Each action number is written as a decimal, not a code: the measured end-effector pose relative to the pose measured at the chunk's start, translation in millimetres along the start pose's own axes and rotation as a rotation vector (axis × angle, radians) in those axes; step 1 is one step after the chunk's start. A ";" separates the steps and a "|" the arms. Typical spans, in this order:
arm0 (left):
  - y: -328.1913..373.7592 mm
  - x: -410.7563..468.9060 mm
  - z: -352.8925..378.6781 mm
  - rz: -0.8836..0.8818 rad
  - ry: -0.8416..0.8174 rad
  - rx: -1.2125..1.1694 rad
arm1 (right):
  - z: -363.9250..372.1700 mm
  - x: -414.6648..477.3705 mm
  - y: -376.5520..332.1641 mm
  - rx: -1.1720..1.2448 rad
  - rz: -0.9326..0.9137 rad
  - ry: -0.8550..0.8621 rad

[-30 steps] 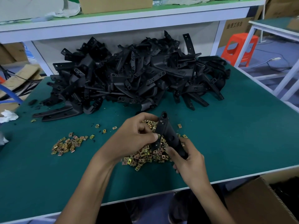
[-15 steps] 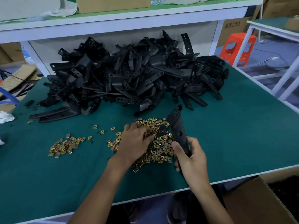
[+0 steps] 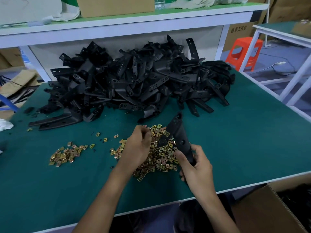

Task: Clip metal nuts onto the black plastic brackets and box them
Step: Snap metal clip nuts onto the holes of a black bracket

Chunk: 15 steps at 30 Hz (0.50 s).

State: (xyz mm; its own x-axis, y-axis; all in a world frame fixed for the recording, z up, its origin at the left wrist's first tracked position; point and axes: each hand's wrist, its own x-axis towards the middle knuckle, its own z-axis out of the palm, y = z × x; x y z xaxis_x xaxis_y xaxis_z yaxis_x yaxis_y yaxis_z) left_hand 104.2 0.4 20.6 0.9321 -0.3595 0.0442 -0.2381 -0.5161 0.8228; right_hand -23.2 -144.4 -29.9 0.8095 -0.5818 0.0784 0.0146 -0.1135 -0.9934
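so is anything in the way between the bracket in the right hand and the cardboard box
Nothing visible. The right hand grips the bracket over the nut pile; the cardboard box sits below the near edge of the table, to its right.

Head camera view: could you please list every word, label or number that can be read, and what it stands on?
"工作台": the last three of five dark characters on the brown cardboard box at the upper right of the view; the first two are too blurred to read.
No print shows on the bracket pile, the metal nuts or the shelf carton.
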 end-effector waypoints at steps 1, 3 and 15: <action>1.6 -2.7 -4.3 -0.025 0.007 -0.100 | 0.5 -0.2 -0.6 -0.007 0.000 -0.006; 7.9 -8.4 -14.1 -0.057 0.013 -0.298 | 1.4 -1.1 -0.8 -0.016 -0.001 -0.012; 45.9 -26.9 -29.4 -0.123 -0.039 -0.787 | 0.2 -4.5 2.5 -0.173 -0.070 -0.040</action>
State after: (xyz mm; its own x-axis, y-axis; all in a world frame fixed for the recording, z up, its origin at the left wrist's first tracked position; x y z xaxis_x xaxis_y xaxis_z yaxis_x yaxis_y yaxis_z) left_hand 76.3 9.2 73.8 0.9255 -0.3699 -0.0812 0.1424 0.1411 0.9797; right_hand -26.7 -142.0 -32.7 0.8326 -0.5359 0.1398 -0.0267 -0.2910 -0.9563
